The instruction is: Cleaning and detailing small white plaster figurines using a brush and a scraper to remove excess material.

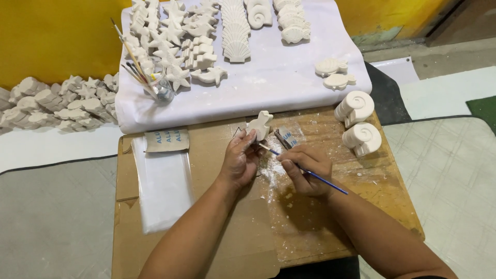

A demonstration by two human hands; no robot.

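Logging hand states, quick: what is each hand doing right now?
Left hand: closed on a white plaster figurine.
Right hand: closed on a blue-handled paintbrush, tip toward the figurine.

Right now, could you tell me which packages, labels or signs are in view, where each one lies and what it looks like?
Card label: on the cardboard board, left of the left hand, atop a clear bag; grey-brown rectangle with blue print.
Clear plastic bag: flat below that label, long and transparent.
Small printed card: above the right hand, beside the white plaster figure; grey, blue print, partly hidden.
No signs or screens.
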